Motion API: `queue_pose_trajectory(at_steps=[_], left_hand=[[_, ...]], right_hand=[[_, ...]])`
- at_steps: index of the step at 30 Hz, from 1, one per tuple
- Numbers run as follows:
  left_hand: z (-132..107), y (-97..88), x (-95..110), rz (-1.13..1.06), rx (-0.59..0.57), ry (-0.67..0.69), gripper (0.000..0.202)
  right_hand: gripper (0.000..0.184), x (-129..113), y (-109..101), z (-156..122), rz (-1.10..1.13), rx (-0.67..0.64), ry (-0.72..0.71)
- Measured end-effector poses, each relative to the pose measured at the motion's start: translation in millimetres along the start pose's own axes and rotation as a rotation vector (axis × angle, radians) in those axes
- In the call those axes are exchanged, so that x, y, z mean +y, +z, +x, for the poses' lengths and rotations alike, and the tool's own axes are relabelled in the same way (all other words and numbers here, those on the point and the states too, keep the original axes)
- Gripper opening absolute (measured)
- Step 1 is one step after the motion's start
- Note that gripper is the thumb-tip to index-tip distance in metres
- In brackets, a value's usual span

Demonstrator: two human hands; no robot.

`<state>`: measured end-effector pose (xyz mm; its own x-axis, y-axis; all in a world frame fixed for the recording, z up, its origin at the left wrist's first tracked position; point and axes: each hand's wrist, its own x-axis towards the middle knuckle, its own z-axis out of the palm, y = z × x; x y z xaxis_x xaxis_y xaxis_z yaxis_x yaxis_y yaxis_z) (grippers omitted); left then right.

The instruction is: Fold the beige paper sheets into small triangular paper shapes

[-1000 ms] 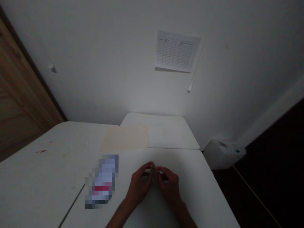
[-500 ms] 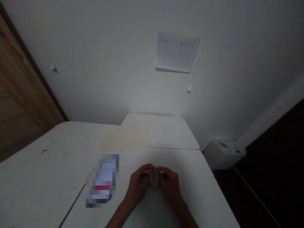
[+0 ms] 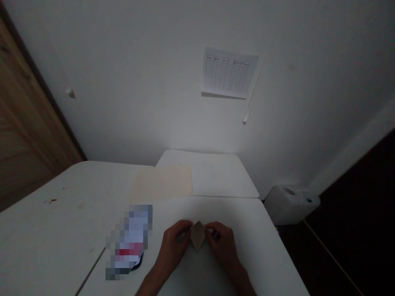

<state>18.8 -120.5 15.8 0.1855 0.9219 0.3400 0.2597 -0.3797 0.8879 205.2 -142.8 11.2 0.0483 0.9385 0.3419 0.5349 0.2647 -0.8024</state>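
Ok so both hands are at the white table [image 3: 271, 255], w/ a small brownish diamond-shaped paper [image 3: 198, 238] between them. Left hand [image 3: 175, 240] is pinching its left edge w/ thumb and fingers, and right hand [image 3: 224, 242] has the right edge the same way, so both have a grip on it rn. One pointy corner faces the wall [image 3: 129, 82], the other the person (can't tell if it touches the tabletop, too dark tbh). Left of the hands there's a pixelated thing [image 3: 132, 234], bluish w/ a red bit, no idea what exactly. Beige sheet [image 3: 162, 181] lies farther back, a printed page [image 3: 226, 76] is up on the wall, and a white container [image 3: 290, 207] sits right of the table.
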Motion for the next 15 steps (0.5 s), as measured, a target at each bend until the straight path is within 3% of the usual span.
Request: queue_pose_trajectory(at_steps=[8, 15], left_hand=[[1, -12.7, -15, 0.322, -0.020, 0.223, 0.016], [-3, -15.3, -28, 0.426, -0.113, 0.423, 0.028]], right_hand=[[0.011, 11, -6, 1, -0.090, -0.034, -0.031], [0.016, 6, -10, -1, -0.084, -0.075, -0.133]])
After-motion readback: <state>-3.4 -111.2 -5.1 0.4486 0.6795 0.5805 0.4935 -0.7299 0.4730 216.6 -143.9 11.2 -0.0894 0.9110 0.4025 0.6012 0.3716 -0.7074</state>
